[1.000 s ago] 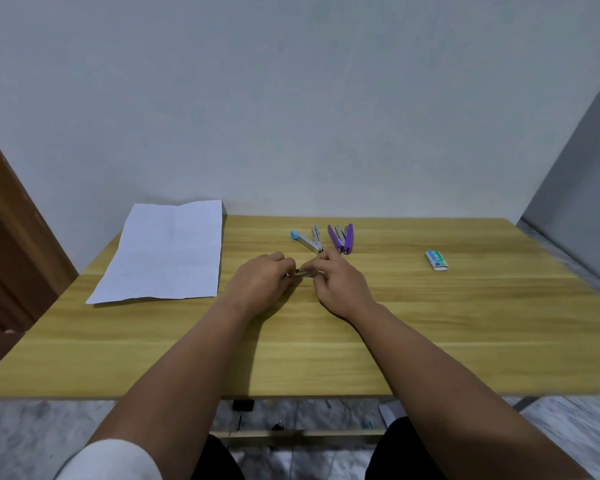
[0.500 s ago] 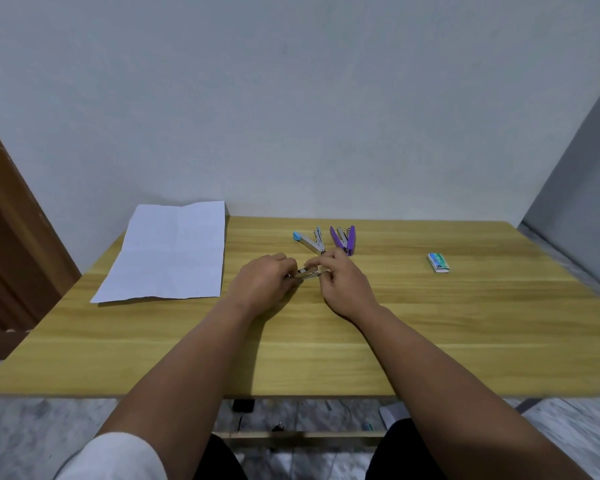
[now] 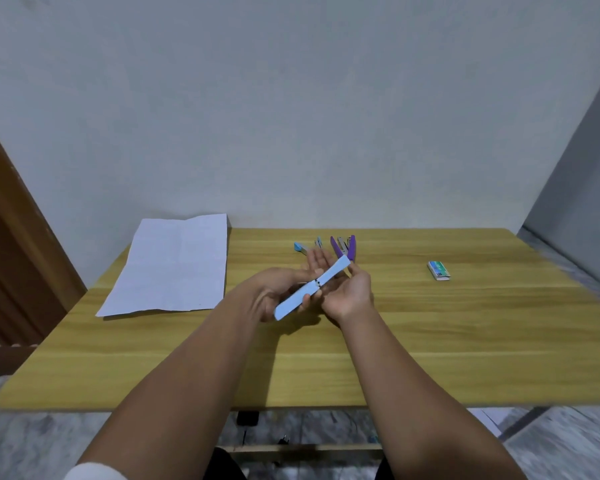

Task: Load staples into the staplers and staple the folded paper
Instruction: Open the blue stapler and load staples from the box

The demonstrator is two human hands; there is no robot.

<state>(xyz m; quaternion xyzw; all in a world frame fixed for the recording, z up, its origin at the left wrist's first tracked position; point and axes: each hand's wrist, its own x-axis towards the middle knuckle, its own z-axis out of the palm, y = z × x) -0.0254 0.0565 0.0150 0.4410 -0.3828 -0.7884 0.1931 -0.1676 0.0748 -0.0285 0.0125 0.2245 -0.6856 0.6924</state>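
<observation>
Stapler (image 3: 311, 287) between hands, above table (image 3: 430, 341)

Plain home room, wooden table (image 3: 430, 341), bare wall (image 3: 291, 116), wooden door (image 3: 11, 258)

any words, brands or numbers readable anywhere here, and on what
None can be read.
staple box: green and white printing, too small and blurred to read.
sheet of paper: faint marks only, nothing legible.
light blue stapler held in the hands: no lettering visible.
purple stapler and the other blue stapler on the table: no text visible.
</observation>
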